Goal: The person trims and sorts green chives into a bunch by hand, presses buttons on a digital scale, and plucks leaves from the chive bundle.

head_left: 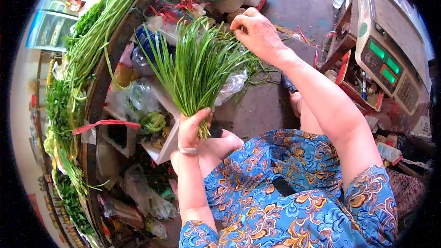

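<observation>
The person's blue patterned clothing (pixel 294 202) formed the largest feature, filling the lower middle of the head view. A dark ledge (pixel 92 105), curved in the view, ran down the left side; long green beans (pixel 98 41) lay along its upper part, with leafy greens (pixel 69 209) lower down. A weighing scale (pixel 390 59) with lit green displays occupied the right side, well apart from both hands. The bunch of long green stalks (pixel 197 64) was held left of centre, its narrow base toward the person and its loose tips fanned outward, away from the body. Thin green pieces (pixel 259 76) were scattered to the right of the bunch, below the raised right hand (pixel 257 32). This hand was positioned beyond the fanned tips and well apart from the other, its fingers bent inward and the thumb close to them; whether the fingertips pinched anything could not be told. The left hand (pixel 195 126) was wrapped firmly around the base of the bunch, thumb laid across the stalks, with the lower ends projecting beneath the grip. A clear plastic bag (pixel 138 98) lay to the left of the bunch. A red strip (pixel 106 126) extended across the ledge's edge, and a pale bracelet (pixel 188 150) encircled the left wrist
</observation>
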`<act>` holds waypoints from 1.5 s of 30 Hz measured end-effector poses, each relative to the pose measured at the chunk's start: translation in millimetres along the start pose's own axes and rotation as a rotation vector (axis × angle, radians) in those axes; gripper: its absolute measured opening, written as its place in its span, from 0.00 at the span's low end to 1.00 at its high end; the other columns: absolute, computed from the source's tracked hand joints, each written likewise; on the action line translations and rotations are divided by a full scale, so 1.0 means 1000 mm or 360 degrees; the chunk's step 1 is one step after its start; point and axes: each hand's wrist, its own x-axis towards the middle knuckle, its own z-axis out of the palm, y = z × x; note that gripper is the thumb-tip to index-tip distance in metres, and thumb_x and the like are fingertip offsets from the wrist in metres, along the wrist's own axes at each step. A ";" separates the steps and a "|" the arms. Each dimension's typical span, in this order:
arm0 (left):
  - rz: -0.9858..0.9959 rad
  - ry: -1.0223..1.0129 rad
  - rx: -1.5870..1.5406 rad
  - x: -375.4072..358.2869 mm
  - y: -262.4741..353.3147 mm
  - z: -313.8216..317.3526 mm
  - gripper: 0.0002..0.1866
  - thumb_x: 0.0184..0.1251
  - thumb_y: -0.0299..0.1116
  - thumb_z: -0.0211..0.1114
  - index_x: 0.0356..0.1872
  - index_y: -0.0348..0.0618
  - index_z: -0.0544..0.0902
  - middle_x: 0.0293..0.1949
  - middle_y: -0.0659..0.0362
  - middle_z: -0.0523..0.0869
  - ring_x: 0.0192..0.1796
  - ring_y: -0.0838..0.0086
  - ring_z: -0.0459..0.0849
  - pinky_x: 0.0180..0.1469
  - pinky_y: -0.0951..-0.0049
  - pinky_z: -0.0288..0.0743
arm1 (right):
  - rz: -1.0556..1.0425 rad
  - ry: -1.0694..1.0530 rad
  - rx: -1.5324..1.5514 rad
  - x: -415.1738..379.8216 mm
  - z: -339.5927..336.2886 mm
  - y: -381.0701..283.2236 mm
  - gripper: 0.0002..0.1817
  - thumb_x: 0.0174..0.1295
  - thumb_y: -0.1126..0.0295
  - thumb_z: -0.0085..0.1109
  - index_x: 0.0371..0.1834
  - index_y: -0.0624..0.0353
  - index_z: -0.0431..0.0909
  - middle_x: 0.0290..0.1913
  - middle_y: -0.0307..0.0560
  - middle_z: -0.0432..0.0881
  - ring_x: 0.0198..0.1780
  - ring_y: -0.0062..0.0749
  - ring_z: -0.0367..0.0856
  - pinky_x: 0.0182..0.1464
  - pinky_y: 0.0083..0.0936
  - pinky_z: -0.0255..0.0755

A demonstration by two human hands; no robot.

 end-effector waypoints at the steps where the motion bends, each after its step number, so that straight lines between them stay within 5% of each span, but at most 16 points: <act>1: -0.0002 0.0002 0.0000 0.000 0.000 0.000 0.12 0.56 0.23 0.69 0.41 0.37 0.80 0.28 0.58 0.83 0.24 0.74 0.81 0.22 0.77 0.75 | -0.0166 0.0180 -0.0200 -0.001 0.001 0.005 0.06 0.54 0.69 0.59 0.33 0.53 0.83 0.39 0.48 0.81 0.43 0.47 0.78 0.48 0.39 0.71; 3: -0.0005 -0.0007 -0.0029 0.000 0.000 -0.001 0.12 0.56 0.23 0.68 0.41 0.36 0.80 0.28 0.58 0.83 0.24 0.74 0.81 0.22 0.77 0.75 | -0.0329 0.0360 -0.0402 -0.003 0.001 0.006 0.06 0.53 0.69 0.59 0.33 0.52 0.83 0.39 0.48 0.81 0.45 0.46 0.78 0.50 0.39 0.70; 8: -0.0021 -0.0022 -0.0013 0.000 0.002 0.001 0.12 0.56 0.23 0.69 0.41 0.36 0.80 0.28 0.58 0.84 0.24 0.74 0.81 0.22 0.78 0.75 | -0.0107 -0.0115 -0.0355 -0.002 -0.009 -0.003 0.05 0.52 0.67 0.60 0.29 0.51 0.85 0.35 0.45 0.81 0.45 0.44 0.77 0.51 0.39 0.68; 17: -0.0045 0.0004 0.0007 0.001 -0.001 0.007 0.12 0.55 0.24 0.70 0.40 0.37 0.82 0.28 0.57 0.84 0.24 0.75 0.81 0.23 0.77 0.75 | -0.0554 -0.0064 0.0103 -0.008 0.007 -0.018 0.13 0.52 0.67 0.69 0.42 0.48 0.83 0.34 0.41 0.76 0.42 0.39 0.76 0.46 0.35 0.72; 24: 0.0011 -0.0150 0.0066 0.005 -0.005 0.008 0.12 0.54 0.24 0.69 0.41 0.38 0.82 0.28 0.58 0.84 0.23 0.74 0.80 0.23 0.76 0.74 | -0.0761 -0.0093 -0.0057 -0.006 0.010 -0.017 0.06 0.53 0.66 0.66 0.34 0.48 0.83 0.33 0.40 0.75 0.40 0.38 0.75 0.44 0.34 0.72; 36: 0.0052 0.0073 -0.0112 0.000 0.000 -0.009 0.13 0.57 0.23 0.68 0.43 0.36 0.80 0.30 0.57 0.84 0.27 0.73 0.83 0.23 0.77 0.77 | -0.0534 0.0096 -0.0431 0.000 -0.007 0.008 0.04 0.54 0.63 0.62 0.26 0.46 0.83 0.32 0.42 0.76 0.41 0.39 0.76 0.46 0.35 0.72; 41: 0.0052 0.0034 -0.0094 0.000 -0.003 -0.010 0.14 0.57 0.24 0.67 0.45 0.37 0.78 0.29 0.57 0.83 0.23 0.73 0.81 0.21 0.76 0.76 | -0.0295 0.0269 -0.0421 0.005 -0.016 0.014 0.10 0.55 0.64 0.63 0.40 0.50 0.82 0.37 0.45 0.79 0.45 0.44 0.77 0.50 0.37 0.71; 45: -0.0005 0.0013 -0.0131 0.001 -0.001 -0.010 0.11 0.57 0.24 0.69 0.42 0.35 0.80 0.28 0.57 0.84 0.26 0.74 0.83 0.23 0.77 0.77 | -0.0369 0.0144 -0.0192 0.001 -0.013 0.006 0.06 0.55 0.65 0.62 0.33 0.52 0.82 0.33 0.45 0.79 0.42 0.44 0.78 0.47 0.37 0.72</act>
